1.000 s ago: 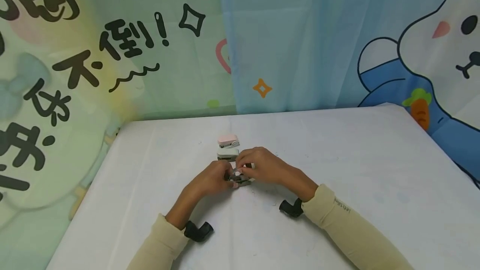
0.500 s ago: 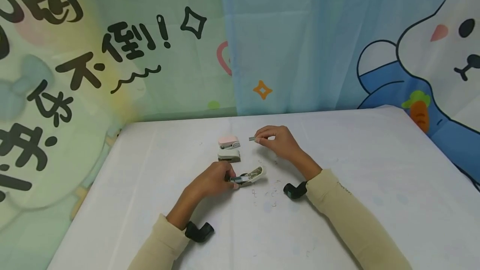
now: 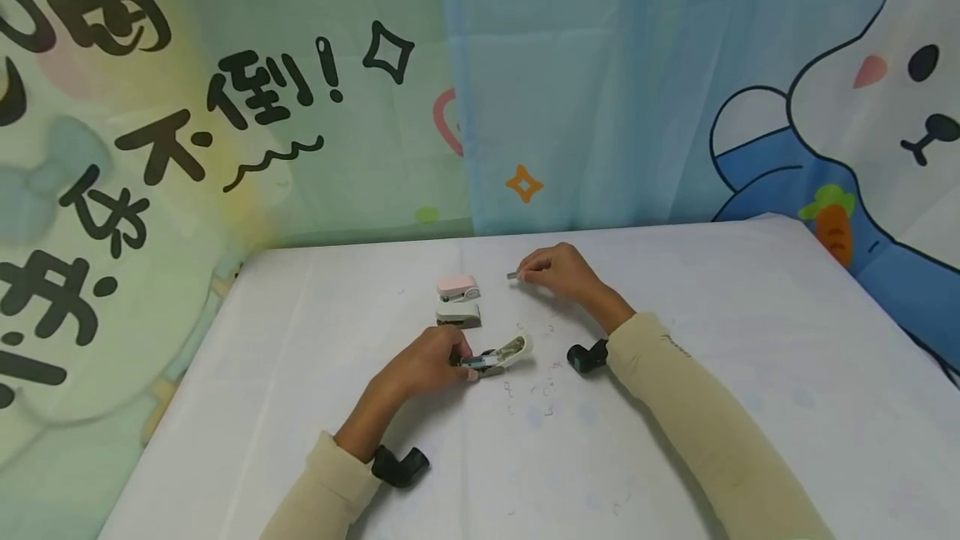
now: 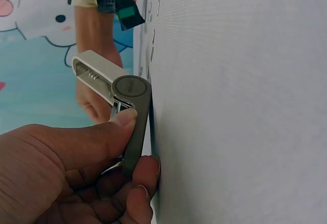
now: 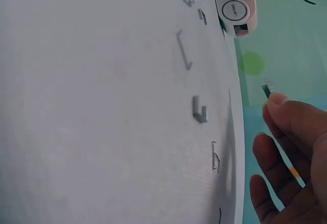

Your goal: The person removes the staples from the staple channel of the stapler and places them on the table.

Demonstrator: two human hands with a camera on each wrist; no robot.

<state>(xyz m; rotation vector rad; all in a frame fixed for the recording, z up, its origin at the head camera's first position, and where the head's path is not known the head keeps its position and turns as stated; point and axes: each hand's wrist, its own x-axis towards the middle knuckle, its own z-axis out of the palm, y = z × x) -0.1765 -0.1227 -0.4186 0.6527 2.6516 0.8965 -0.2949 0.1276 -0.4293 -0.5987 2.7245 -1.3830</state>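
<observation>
Head: left (image 3: 429, 359) pinches stapler (image 3: 495, 358), right (image 3: 561, 271) perhaps staples (image 3: 512, 276)

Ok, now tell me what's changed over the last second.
The right hand has moved away from the open stapler, forward and to the right, and now pinches a short staple strip clear of it. The left hand has stayed in place, gripping the stapler. The pink stapler and white stapler are unmoved.
</observation>
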